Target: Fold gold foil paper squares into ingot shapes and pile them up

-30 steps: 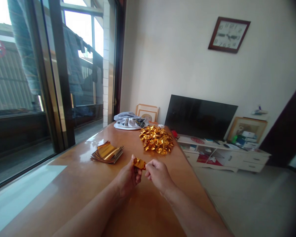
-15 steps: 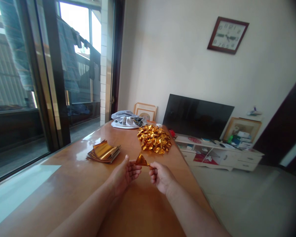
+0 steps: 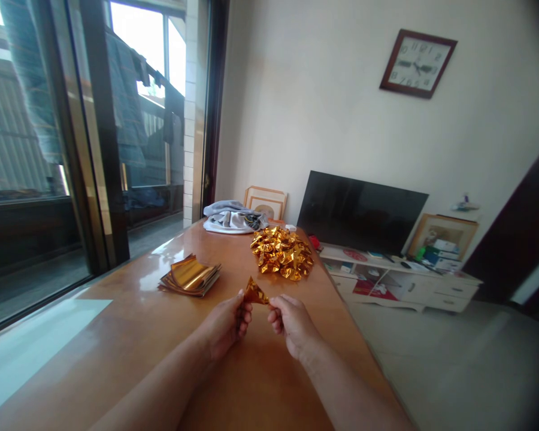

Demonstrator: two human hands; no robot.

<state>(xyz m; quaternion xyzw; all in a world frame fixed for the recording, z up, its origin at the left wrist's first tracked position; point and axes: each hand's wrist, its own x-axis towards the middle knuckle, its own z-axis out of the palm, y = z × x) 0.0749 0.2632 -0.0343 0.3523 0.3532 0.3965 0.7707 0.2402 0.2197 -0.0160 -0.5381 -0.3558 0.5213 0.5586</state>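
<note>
L hand (image 3: 224,326) and R hand (image 3: 293,326) pinched gold foil triangle (image 3: 254,292) between closed fingers, foil sq. stack (image 3: 189,276) to left, crumpled foil pile (image 3: 281,254) ahead, on wooden table (image 3: 117,353)

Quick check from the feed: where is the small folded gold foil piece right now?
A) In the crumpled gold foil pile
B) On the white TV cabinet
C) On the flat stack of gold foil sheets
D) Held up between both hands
D. The small folded gold foil piece is pinched up in the air between the left hand and the right hand.
</note>
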